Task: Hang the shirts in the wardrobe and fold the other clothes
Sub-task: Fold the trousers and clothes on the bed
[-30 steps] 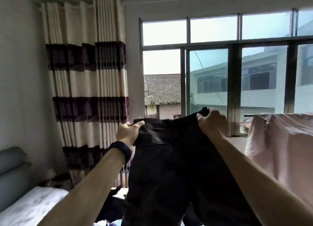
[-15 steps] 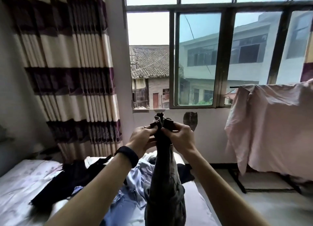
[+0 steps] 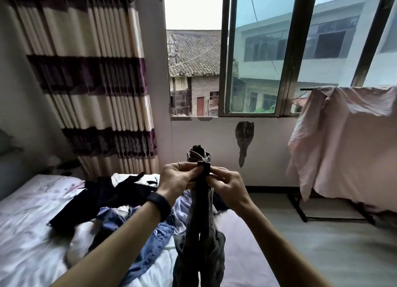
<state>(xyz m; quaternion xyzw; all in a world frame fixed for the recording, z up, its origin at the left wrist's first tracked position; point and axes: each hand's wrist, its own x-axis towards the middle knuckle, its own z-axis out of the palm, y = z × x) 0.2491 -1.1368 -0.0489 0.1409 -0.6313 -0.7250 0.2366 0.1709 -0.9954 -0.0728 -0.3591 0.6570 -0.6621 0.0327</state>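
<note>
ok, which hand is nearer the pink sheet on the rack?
Right. The right hand pinches the dark trousers on the side facing the pink sheet; the left hand grips them on the far side, toward the curtain.

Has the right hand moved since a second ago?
Yes. The right hand went inward to the left hand and down past the sill, pinching the trousers.

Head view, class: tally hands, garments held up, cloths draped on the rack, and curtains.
Bare hands (left hand, right hand): 2
Dark grey trousers, held up: 1
Pale pink draped cloth: 1
Cream-and-purple striped curtain: 1
Total: 5
</note>
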